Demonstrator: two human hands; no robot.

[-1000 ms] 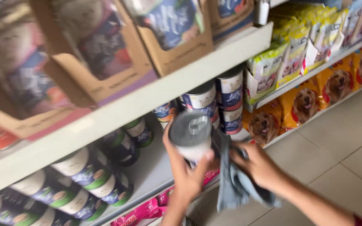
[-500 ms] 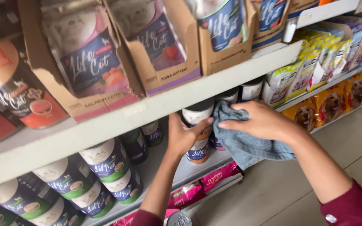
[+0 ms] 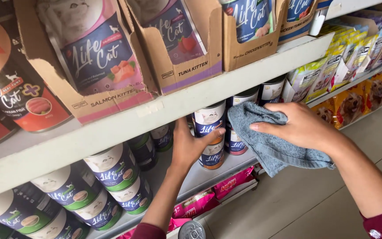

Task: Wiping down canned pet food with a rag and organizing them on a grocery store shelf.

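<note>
My left hand point(image 3: 192, 146) is wrapped around a tall pet-food can point(image 3: 209, 121) with a white, blue and orange label, which stands stacked on another can point(image 3: 213, 156) on the middle shelf. My right hand point(image 3: 303, 126) grips a grey-blue cloth point(image 3: 268, 137) just to the right of that can, the cloth's upper corner close to the neighbouring dark blue cans point(image 3: 244, 99). The cloth hangs down below my right wrist.
A white shelf board point(image 3: 164, 113) runs across above the cans, carrying open cardboard trays of pouches point(image 3: 173, 40). More cans point(image 3: 116, 177) stand stacked at the left. Yellow and orange pet-food bags point(image 3: 354, 95) fill the right shelves. Pink packets point(image 3: 226, 190) lie below; tiled floor at lower right.
The can was held out in front of the shelf with the cloth beside it; now it stands on the shelf stack, my left hand still on it. My right hand rose with the cloth.
</note>
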